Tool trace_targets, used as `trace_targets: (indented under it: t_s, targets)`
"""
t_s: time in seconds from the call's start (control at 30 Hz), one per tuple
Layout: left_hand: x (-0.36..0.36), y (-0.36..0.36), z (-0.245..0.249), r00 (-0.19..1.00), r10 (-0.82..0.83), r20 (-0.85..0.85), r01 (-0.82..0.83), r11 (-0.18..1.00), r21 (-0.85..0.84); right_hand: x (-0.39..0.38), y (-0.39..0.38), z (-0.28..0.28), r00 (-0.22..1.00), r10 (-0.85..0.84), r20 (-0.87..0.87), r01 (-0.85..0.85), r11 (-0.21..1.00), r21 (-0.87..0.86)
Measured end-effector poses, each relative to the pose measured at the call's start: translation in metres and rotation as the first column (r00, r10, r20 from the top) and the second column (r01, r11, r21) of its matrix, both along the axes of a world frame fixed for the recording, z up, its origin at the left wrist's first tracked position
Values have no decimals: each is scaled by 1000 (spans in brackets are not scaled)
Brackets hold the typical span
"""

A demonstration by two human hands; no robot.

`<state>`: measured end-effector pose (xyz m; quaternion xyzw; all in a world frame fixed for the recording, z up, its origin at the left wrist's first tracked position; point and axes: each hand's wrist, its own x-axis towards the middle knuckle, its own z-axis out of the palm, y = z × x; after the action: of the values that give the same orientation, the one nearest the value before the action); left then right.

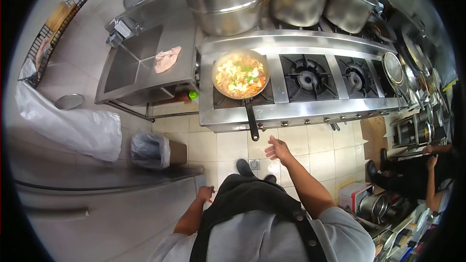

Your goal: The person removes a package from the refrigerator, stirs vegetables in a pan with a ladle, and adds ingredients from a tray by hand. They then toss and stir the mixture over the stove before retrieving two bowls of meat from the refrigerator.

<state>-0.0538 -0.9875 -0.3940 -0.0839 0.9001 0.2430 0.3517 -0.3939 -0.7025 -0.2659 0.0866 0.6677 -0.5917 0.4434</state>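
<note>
Pan (241, 74) of chopped food sits on the stove's (301, 109) leftmost burner, its black handle (251, 121) jutting past the front edge. Left hand (205, 193) hangs by the steel desk (97, 199), fingers curled; I cannot tell whether they grip anything. Right hand (277, 149) is stretched toward the handle, fingers apart, holding nothing. A careless knock on that overhanging handle could tip hot food onto the tiled floor (228, 145). Further left are a sink (127, 63), a pink cloth (167, 58) and a lined bin (149, 149); big pots (228, 0) stand behind, and another person (427, 174) is at far right.
</note>
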Motion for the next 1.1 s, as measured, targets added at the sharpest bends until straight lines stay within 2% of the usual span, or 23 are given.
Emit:
trace_targets:
  t_s: [0.07, 0.13, 0.2, 0.27, 0.33, 0.4, 0.43, 0.47, 0.5, 0.53, 0.57, 0.6, 0.63, 0.67, 0.7, 0.73, 0.87, 0.93, 0.97, 1.0, 1.03, 1.07, 1.1]
  targets:
    - [-7, -3, -13, 964, -7, -266, -21, 994, -104, 6, 23, -9, 999, 52, -12, -51, 996, 77]
    - [-22, -4, -20, 965, 73, -253, -90, 995, -54, 13, 36, -9, 995, 76, -62, -67, 988, 137]
    - [-35, -4, -21, 855, 516, 46, -516, 839, 175, 8, 48, -7, 989, 96, -108, -74, 978, 193]
    - [-47, -2, -14, 952, 183, -246, -186, 982, 11, -1, 56, -6, 991, 88, -97, -64, 972, 227]
    - [-58, -14, -34, 990, 16, -138, -20, 999, -32, -14, 52, 15, 972, 32, -234, 17, 979, 205]
    - [-63, -20, -34, 988, -7, -156, 3, 1000, -24, -30, 46, 33, 903, 93, -419, 32, 958, 283]
    - [-69, -21, -23, 934, 354, 39, -356, 934, 39, -33, 44, 40, 814, 165, -558, 44, 939, 342]
    - [-79, -25, -12, 723, 650, 236, -672, 740, 24, -38, 42, 48, 696, 240, -677, 66, 917, 393]
    - [-84, -30, -14, 614, 762, 206, -775, 631, -25, -47, 41, 54, 697, 226, -680, 75, 921, 383]
    - [-81, -41, -31, 620, 759, 198, -769, 638, -34, -57, 39, 61, 658, 284, -697, 50, 907, 418]
    - [-72, -54, -53, 854, 493, -167, -514, 849, -124, -66, 38, 67, 619, 342, -706, 24, 891, 453]
    - [-64, -67, -74, 891, 73, -448, -234, 919, -316, -77, 38, 76, 602, 323, -731, 24, 907, 420]
    - [-68, -76, -72, 753, 158, -639, -324, 934, -152, -90, 37, 84, 598, 291, -747, 49, 917, 396]
    - [-68, -76, -70, 759, 151, -633, -322, 932, -164, -103, 36, 89, 592, 260, -763, 72, 926, 371]
    - [-81, -65, -38, 636, 687, -351, -706, 702, 96, -115, 37, 89, 565, 220, -795, 107, 936, 335]
    - [-94, -51, -2, 260, 964, 56, -955, 248, 165, -129, 38, 92, 563, 207, -800, 106, 942, 318]
    - [-94, -23, 24, 195, 974, 114, -970, 175, 167, -174, 45, 106, 601, 265, -754, -55, 955, 292]
    - [-85, 1, 21, 72, 981, 181, -986, 42, 159, -202, 56, 106, 632, 303, -714, -149, 951, 271]
    - [-77, 17, 21, 51, 983, 176, -989, 26, 142, -218, 61, 103, 669, 193, -718, -125, 981, 148]
    - [-73, 35, 22, 246, 963, 111, -957, 223, 184, -236, 66, 102, 702, 81, -707, -91, 996, 23]
    - [-79, 54, 31, 432, 901, 41, -885, 415, 211, -257, 70, 112, 668, 3, -744, -40, 999, -32]
    - [-88, 70, 39, 418, 907, 40, -894, 404, 195, -281, 76, 127, 630, -76, -772, 10, 996, -90]
    - [-120, 93, 78, 490, 857, 160, -872, 478, 107, -306, 78, 145, 580, -198, -790, 53, 977, -207]
